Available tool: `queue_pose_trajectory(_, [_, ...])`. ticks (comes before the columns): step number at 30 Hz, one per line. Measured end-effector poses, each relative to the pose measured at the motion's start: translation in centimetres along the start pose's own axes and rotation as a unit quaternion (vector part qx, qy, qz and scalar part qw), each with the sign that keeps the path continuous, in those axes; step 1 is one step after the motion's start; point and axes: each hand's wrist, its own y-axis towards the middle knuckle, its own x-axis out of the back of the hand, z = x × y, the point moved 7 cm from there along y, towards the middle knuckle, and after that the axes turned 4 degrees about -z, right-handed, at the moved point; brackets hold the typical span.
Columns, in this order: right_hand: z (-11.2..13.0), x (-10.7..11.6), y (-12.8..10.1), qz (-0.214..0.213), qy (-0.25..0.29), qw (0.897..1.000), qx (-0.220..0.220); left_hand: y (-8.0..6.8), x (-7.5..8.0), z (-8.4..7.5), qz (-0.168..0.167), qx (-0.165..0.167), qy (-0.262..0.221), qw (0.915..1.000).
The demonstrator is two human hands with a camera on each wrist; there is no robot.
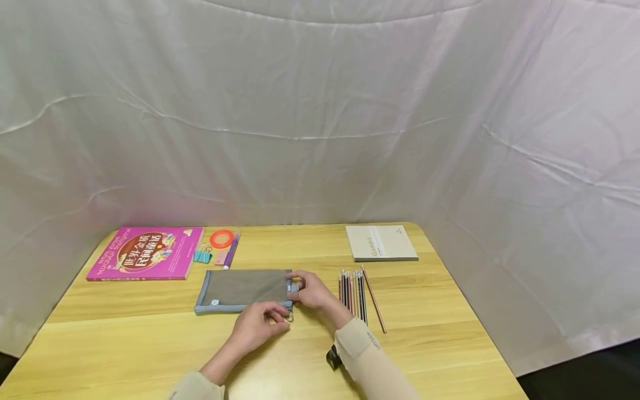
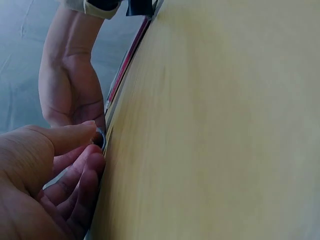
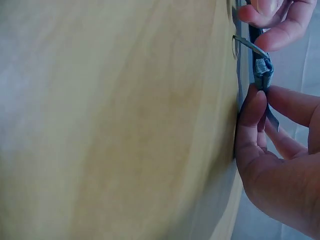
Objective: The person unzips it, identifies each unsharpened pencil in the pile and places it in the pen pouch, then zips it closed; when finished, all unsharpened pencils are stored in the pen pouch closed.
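Observation:
A grey mesh pencil case (image 1: 245,286) with blue-grey edging and a zip along its near side lies flat on the table. My right hand (image 1: 311,291) pinches its right end between thumb and fingers, also visible in the right wrist view, where the hand (image 3: 275,160) holds the corner just below the zip end. At the near right corner hangs a zip pull ring (image 1: 290,317). My left hand (image 1: 257,328) is beside this ring, fingers bent. In the left wrist view, a gap shows between the left thumb (image 2: 75,137) and fingers.
Several pencils (image 1: 352,294) lie right of the right wrist, one copper-coloured pencil (image 1: 375,303) apart. Behind are a notebook (image 1: 382,243), a pink book (image 1: 147,253), teal binder clips (image 1: 202,256), an orange tape roll (image 1: 221,239) and a purple pen (image 1: 231,251). Curtains surround the wooden table.

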Motion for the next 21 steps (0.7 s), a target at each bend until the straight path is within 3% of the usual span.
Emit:
queue_pose_trajectory(10, [-0.41,0.20,0.47,0.018,0.024,0.999,-0.025,-0.01,-0.26,0.08,-0.053,0.030,0.017,0.9980])
queue_pose_trajectory(21, [-0.59,0.28,0.42,0.017,0.025,0.999,-0.031,-0.10,-1.00,-0.24,-0.053,0.032,0.035,0.9975])
